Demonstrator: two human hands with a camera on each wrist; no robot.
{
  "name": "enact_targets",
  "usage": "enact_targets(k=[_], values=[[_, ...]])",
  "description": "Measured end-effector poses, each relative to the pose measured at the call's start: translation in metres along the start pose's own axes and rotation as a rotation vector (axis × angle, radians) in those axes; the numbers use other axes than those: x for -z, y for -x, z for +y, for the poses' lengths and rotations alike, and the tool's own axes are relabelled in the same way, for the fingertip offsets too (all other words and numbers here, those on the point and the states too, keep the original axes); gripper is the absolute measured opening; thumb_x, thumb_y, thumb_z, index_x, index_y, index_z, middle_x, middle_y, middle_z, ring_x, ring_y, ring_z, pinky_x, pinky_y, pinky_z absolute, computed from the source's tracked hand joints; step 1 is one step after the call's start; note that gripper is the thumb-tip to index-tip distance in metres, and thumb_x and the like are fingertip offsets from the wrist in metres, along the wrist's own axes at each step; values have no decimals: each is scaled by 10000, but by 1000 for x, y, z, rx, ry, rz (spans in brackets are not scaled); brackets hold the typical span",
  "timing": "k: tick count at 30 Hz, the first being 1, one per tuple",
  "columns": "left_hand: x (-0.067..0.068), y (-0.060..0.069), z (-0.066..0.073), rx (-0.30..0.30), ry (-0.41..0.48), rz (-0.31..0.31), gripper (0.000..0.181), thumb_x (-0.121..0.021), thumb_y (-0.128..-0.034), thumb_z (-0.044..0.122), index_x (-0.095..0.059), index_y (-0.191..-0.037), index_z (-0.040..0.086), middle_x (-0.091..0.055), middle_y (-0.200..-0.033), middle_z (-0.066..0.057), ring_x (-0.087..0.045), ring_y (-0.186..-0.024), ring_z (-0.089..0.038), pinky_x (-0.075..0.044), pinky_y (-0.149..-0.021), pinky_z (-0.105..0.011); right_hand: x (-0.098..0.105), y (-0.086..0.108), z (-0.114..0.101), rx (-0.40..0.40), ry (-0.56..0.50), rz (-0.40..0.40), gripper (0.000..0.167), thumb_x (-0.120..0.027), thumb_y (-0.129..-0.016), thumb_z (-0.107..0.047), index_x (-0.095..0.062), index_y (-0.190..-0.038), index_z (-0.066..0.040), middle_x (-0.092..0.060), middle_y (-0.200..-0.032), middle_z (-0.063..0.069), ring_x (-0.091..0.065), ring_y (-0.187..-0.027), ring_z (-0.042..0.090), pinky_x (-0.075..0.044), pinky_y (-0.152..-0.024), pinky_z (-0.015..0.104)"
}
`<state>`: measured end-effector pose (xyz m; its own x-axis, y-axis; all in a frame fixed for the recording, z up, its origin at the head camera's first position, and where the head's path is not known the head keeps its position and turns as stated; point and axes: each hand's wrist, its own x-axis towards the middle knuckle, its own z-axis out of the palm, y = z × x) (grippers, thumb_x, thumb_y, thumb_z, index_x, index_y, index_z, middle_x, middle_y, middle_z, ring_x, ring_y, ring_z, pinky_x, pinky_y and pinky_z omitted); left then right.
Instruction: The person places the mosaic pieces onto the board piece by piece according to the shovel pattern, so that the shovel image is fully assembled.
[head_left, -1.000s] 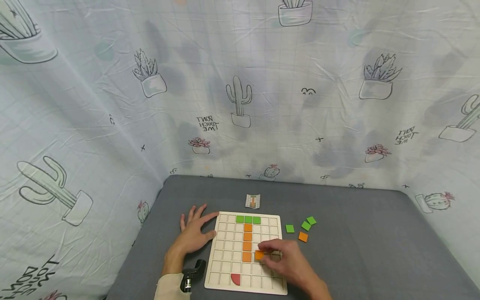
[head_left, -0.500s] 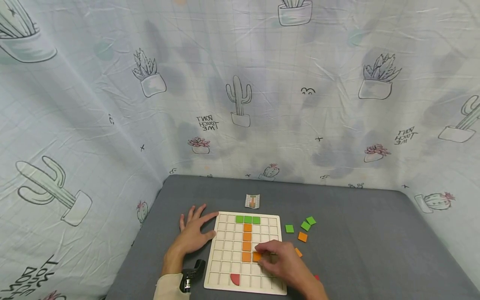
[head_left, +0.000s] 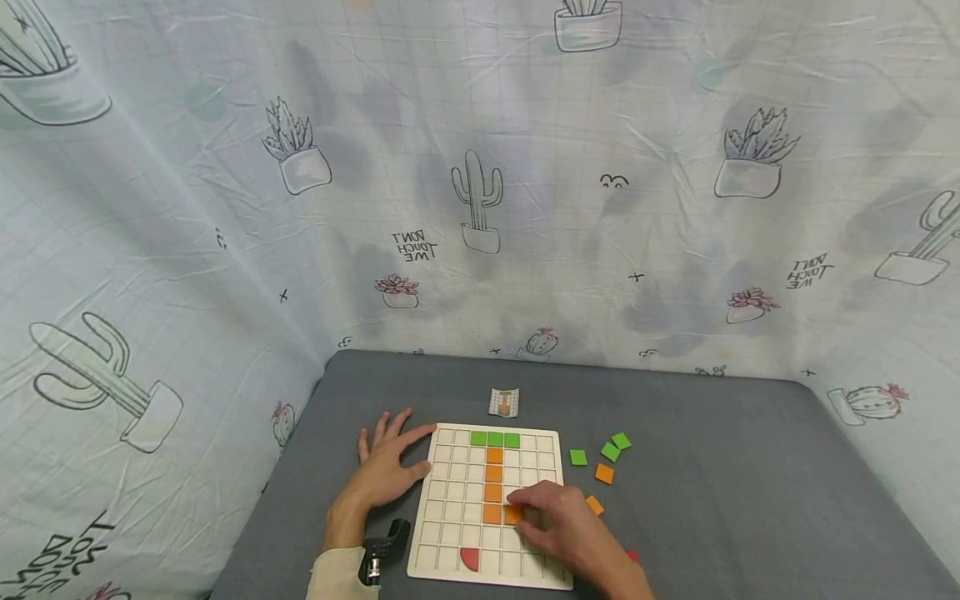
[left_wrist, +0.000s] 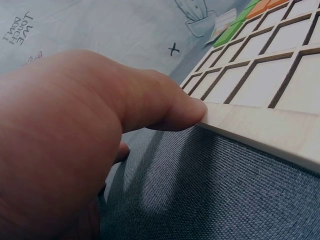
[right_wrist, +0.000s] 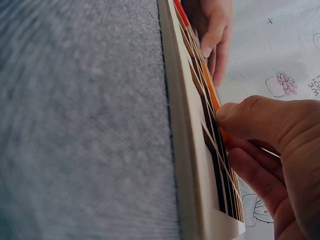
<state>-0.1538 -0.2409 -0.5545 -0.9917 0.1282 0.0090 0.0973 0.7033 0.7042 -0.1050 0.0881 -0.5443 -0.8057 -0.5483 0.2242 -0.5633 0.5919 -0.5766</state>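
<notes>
- Pale curtain (head_left: 360, 125) at far left: hangs in wrinkles, printed with potted cacti, and continues behind the grey table (head_left: 712, 467).
- Beige sleeve (head_left: 341, 575): enters from below, next to a black wrist device (head_left: 388, 546).
- Left hand (head_left: 384, 471): lies beside the board, back upward, fingers spread and straightened. Reaches the far left corner with the index finger; touches the left rim with the thumb tip.
- Pale wooden board (head_left: 431, 533): lies flat between both hands, divided by raised ridges into square cells.
- Red quarter-round (head_left: 470, 559): sits in the nearest row, curved side toward the lower left.
- Three green tiles (head_left: 495, 438): fill middle cells of the farthest row.
- Four orange tiles (head_left: 492, 474): run in a column toward the near side, below the middle green one.
- Small printed card (head_left: 504, 402): lies just beyond the board.
- Held orange tile (head_left: 513, 516): flat, square, bright; just right of the column's nearest tile. Cannot tell whether fully seated in its cell.
- Right hand (head_left: 558, 521): comes in from the lower right, pinches that tile between thumb and fingers.
- Loose green tiles (head_left: 577, 457), loose orange tiles (head_left: 604, 473) and a partly hidden red piece (head_left: 632, 556): lie right of the board.
</notes>
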Motion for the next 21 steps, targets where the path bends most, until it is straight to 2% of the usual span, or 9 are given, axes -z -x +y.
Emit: enact_targets(k=[7, 15, 21], values=[[-1, 0, -1, -5, -9, 5, 610, -790, -932, 155, -672, -1524, 245, -313, -1784, -215, -52, -1684, -534, 114, -1263, -774, -2, 0, -1, 20, -6, 5, 336, -898, -887, -62, -833, -1208, -136, -825, -1127, -83, -750, -1028, 40, -655, -924, 309], [-1, 0, -1, -7, -15, 10, 611, -787, -927, 151, -674, -1521, 243, -318, -1782, -213, -60, -1683, -533, 109, -1265, -770, -2, -1, -1, 0, -4, -9, 360, -907, -891, -88, -832, -1233, -168, -820, -1133, -101, -742, -1020, 30, -654, -926, 309], [-1, 0, 0, -2, -10, 2, 607, -786, -934, 155, -673, -1523, 248, -310, -1787, -206, -51, -1686, -527, 114, -1265, -767, -4, 4, 5, 89, -18, 76, 355, -918, -853, -54, -837, -1187, -143, -832, -1105, -66, -766, -1004, 65, -650, -897, 278]])
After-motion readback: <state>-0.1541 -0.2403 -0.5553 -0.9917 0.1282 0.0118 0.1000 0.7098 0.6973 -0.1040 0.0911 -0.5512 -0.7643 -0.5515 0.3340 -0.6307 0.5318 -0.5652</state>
